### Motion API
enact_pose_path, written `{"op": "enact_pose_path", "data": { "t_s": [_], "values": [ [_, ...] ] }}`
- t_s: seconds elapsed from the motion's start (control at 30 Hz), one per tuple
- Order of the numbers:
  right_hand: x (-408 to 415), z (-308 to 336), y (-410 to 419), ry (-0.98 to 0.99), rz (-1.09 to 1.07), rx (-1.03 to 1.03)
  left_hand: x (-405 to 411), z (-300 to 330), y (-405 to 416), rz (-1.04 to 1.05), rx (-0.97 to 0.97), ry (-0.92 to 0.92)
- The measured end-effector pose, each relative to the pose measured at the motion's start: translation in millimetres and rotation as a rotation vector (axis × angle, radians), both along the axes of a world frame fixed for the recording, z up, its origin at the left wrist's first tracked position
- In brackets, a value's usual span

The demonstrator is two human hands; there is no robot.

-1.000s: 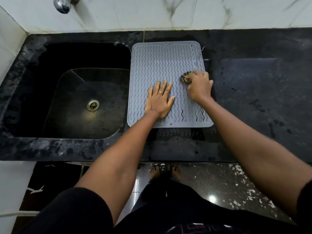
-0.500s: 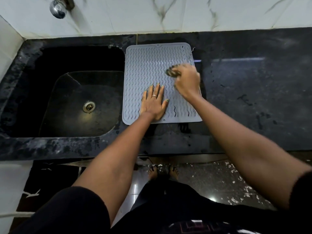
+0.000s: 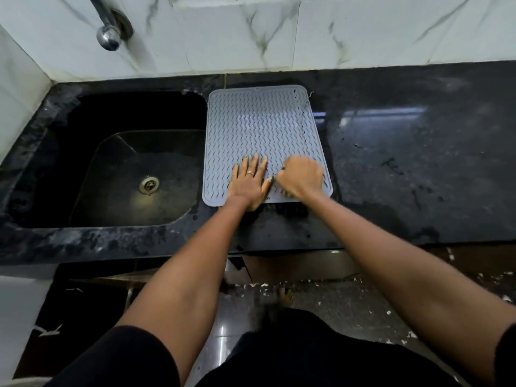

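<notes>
Mat [image 3: 259,129] lies flat on counter [image 3: 405,163], centre frame, right of sink [image 3: 134,174]. Looks like light, floppy silicone: ribbed, probably slick when wet, slides unless pinned. Left hand [image 3: 250,182] flat, pressing lower edge. Right hand [image 3: 303,177] clenched over lower-right corner; can't tell if it grips anything. To lift: pinch a corner, expect droop.

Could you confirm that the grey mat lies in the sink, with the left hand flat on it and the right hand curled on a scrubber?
Not quite: the head view shows the mat on the counter, right of the sink, not in it. The left hand does lie flat on it, and the right hand is curled on a scrubber, mostly hidden beneath it.
</notes>
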State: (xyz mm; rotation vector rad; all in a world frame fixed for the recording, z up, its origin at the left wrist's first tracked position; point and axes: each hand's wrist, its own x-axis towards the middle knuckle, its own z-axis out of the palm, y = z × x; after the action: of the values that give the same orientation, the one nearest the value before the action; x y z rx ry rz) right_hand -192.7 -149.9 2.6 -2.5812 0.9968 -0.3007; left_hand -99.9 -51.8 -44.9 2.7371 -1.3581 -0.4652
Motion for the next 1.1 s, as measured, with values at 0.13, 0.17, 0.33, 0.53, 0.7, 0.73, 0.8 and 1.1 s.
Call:
{"op": "enact_pose_path", "data": {
  "t_s": [0.13,0.17,0.33,0.53,0.7,0.73,0.8,1.1],
  "values": [
    [30.0,26.6,-21.9,-0.133,-0.065,0.075,-8.6,-0.1,11.7,-0.01,0.042,0.029],
    [32.8,26.9,-26.6,-0.06,-0.011,0.064,-10.6,0.2,14.5,-0.007,0.042,0.031],
    [-5.8,-13.9,-19.0,0.267,0.141,-0.038,-23.0,-1.1,26.2,0.004,0.02,0.055],
    [-65.5,-26.8,21.9,0.084,0.083,-0.173,-29.2,0.7,30.9,-0.007,0.009,0.06],
    [-55.2,11.0,0.0,0.11,0.003,0.233,-28.5,10.7,33.1,0.019,-0.045,0.117],
    [-53.5,18.7,-7.2,-0.008,-0.055,0.423,-28.6,14.1,32.5,0.053,-0.093,0.13],
    [-51.4,34.4,-13.6,-0.295,-0.144,0.784,-29.0,26.9,27.8,0.165,-0.232,0.19],
    [-41.9,60.5,-12.2,-0.716,-0.067,1.654,-22.0,100.7,0.5,0.358,-0.645,1.243]
  ]
}}
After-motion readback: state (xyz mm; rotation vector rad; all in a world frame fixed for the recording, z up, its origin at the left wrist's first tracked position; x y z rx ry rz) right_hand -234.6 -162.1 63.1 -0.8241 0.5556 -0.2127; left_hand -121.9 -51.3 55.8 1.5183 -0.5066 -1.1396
